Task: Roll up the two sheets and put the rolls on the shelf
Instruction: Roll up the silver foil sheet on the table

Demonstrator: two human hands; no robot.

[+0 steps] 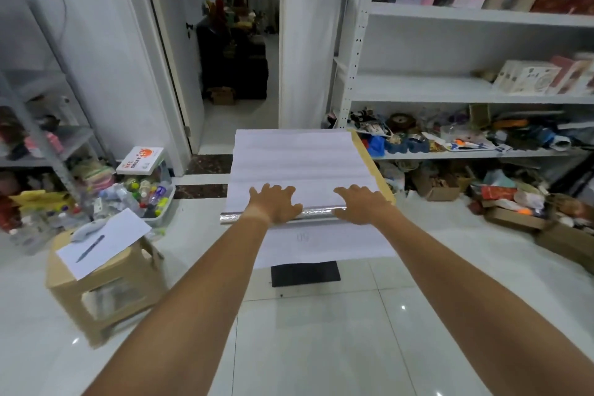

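Here, the white metal shelf fills the right side of the room, its lower boards crowded with toys and boxes, its middle board bare towards the left; well below it the white sheet lies spread over a small table with a tan edge, its long axis running away from the person towards the doorway. The near part of the sheet is wound into a silvery roll, whose long axis lies crosswise, left to right, its ends pointing at the stool and the shelf. A flap of the sheet hangs past the roll towards the person, above a dark base on the tiled floor. The left hand and the right hand both rest flat on the roll with fingers spread and straight (palms down, fingertips on the flat sheet beyond). To the left stands a beige stool bearing a paper and a pen; behind it sits a tub of bottles
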